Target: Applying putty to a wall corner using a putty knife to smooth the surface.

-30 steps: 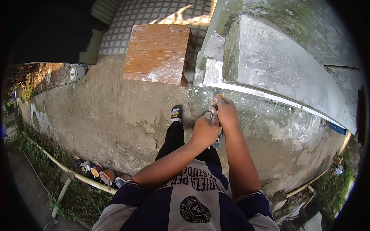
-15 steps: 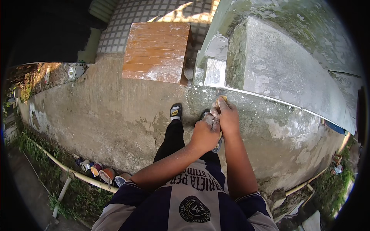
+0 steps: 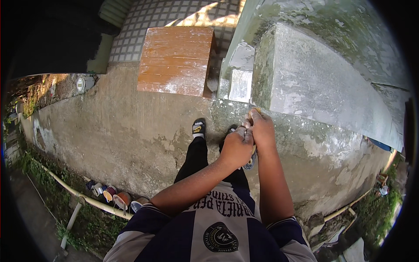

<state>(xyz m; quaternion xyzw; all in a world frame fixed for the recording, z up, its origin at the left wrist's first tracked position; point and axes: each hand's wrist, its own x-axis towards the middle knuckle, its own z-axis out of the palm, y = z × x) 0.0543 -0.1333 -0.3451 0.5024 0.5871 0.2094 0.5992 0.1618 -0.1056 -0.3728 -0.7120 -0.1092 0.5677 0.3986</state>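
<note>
Tan piece (image 3: 255, 109) in fingers (image 3: 259, 118), ledge edge (image 3: 314, 115) beyond, open ground (image 3: 118, 124)

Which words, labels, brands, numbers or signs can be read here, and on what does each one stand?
Shirt: large dark letters on the pale front, partly creased; I do not copy wording.
Round dark badge on the shirt: pale lettering, too small to read.
White container, upper left: a mark too small to read.
Sandal: a yellow mark, too small to tell whether lettering.
Tan piece in the right hand: no text visible.
</note>
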